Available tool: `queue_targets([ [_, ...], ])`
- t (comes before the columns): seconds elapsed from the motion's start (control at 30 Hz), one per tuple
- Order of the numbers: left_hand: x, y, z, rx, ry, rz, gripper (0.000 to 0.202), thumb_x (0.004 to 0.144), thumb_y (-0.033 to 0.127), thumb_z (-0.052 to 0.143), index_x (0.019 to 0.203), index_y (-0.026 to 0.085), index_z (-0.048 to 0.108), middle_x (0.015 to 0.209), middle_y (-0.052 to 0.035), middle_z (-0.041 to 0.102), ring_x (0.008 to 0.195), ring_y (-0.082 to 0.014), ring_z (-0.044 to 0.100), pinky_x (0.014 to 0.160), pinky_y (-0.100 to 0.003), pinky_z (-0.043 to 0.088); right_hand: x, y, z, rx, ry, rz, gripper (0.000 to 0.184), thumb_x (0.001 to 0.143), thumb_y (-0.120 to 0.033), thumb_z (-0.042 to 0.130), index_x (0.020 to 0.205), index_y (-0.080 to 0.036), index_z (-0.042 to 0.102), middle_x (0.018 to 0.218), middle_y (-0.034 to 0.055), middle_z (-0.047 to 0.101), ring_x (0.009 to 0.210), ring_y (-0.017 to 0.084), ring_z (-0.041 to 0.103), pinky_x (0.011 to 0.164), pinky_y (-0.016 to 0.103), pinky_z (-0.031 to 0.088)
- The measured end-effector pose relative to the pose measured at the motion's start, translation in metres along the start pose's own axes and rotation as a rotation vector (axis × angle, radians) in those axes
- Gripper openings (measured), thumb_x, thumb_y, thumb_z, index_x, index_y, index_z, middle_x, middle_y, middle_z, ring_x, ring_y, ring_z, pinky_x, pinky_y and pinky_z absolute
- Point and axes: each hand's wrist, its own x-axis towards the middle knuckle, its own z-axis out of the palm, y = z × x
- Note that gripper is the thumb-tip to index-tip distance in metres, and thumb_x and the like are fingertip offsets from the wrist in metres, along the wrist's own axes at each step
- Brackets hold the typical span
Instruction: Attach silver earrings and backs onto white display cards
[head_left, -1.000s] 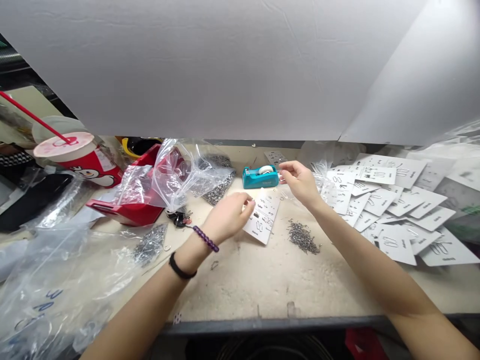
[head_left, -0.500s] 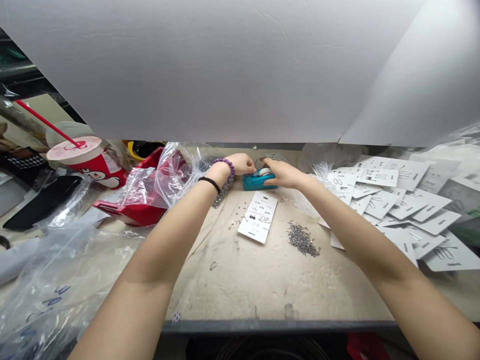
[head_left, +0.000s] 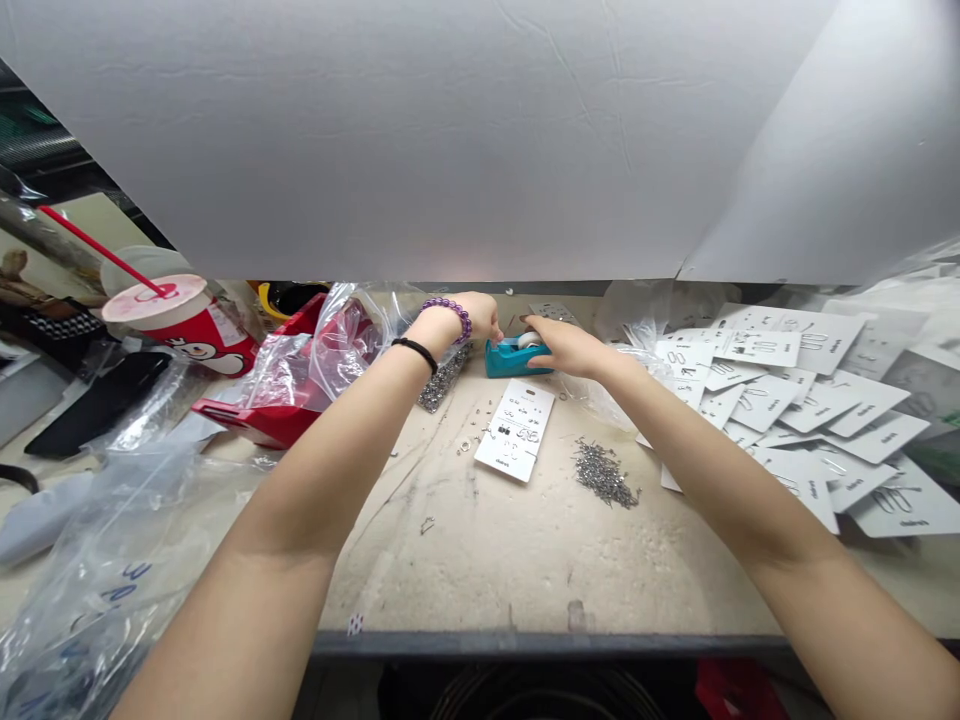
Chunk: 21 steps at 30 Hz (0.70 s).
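A teal tape dispenser (head_left: 508, 361) with a roll of tape stands near the back of the table. My right hand (head_left: 564, 346) grips its right end, the fingers over the top and the thumb along the near side. Just above the dispenser's left end, my left hand (head_left: 478, 313) is closed in a pinch; whatever lies between its fingertips is too small to make out. In front of the dispenser lies a white earring card (head_left: 515, 430) with small pieces of jewellery on it. To the right of this card is a pile of tiny metal pieces (head_left: 604, 474).
Many white jewellery cards (head_left: 806, 410) overlap at the right. On the left are a red scoop-like bin (head_left: 259, 424) with plastic bags, a red cup (head_left: 199, 330) with a straw, and a black phone (head_left: 96, 403). A white panel (head_left: 450, 150) hangs low over the back.
My left hand has risen slightly and shifted a little left from the dispenser's end. My right hand stays on the dispenser. The view has shifted slightly.
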Motion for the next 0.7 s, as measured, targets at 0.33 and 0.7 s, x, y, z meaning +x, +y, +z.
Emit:
queue_targets([
  [0.33,-0.009,0.009,-0.011,0.158,0.01,-0.112,0.038,0.067,0.041,0.058,0.09,0.013,0.069,0.085,-0.0139,0.065,0.086,-0.0285,0.057,0.077,-0.034,0.042,-0.002,-0.004,-0.001,0.014,-0.007,0.011,0.059,0.073,-0.024,0.063,0.127,-0.02,0.039,0.122,0.0117,0.051,0.108,0.031,0.05,0.085,0.044,0.045],
  [0.7,-0.009,-0.019,0.001,-0.048,-0.05,0.054,0.035,0.071,0.038,0.045,0.089,0.018,0.068,0.09,-0.0045,0.068,0.075,-0.017,0.057,0.067,-0.023,0.041,-0.007,-0.012,0.006,-0.014,-0.007,-0.046,0.072,0.074,-0.035,0.059,0.137,-0.024,0.025,0.119,0.0127,0.048,0.107,0.031,0.047,0.08,0.042,0.046],
])
